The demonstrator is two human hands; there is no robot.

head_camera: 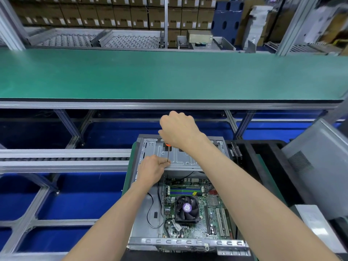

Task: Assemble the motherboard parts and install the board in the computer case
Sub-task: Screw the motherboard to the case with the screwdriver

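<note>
The long green-topped conveyor bench (169, 76) ran bare across the far side, well beyond my work. Nearer, the open grey steel computer case (145, 219) lay flat on its side in front of me, with a grey perforated side panel (310, 166) leaning just to its right. The green motherboard (195, 210) sat down inside the case at the near end, its black square cooler fan (187, 209) near the middle and the memory slots just beyond it. At the far end, the bare metal drive cage (184, 157) covered that part of the case.

My right hand (178, 129) was fisted over the orange-handled screwdriver (166, 147), held upright above the cage. My left hand (152, 169) was pinched on the thin shaft low down, steadying the tip.

I judged the case stiff and fairly heavy, with sharp sheet edges, best gripped by its folded rims. The board looked rigid but fragile, to be held by its edges only, never by the fan or slots. The screwdriver was light, its smooth shaft apt to slip without that pinch.

The tip and any screw under it were hidden behind my left fingers. Most of the handle was buried in my right fist. The near rim of the case was partly cut off by my forearms.
</note>
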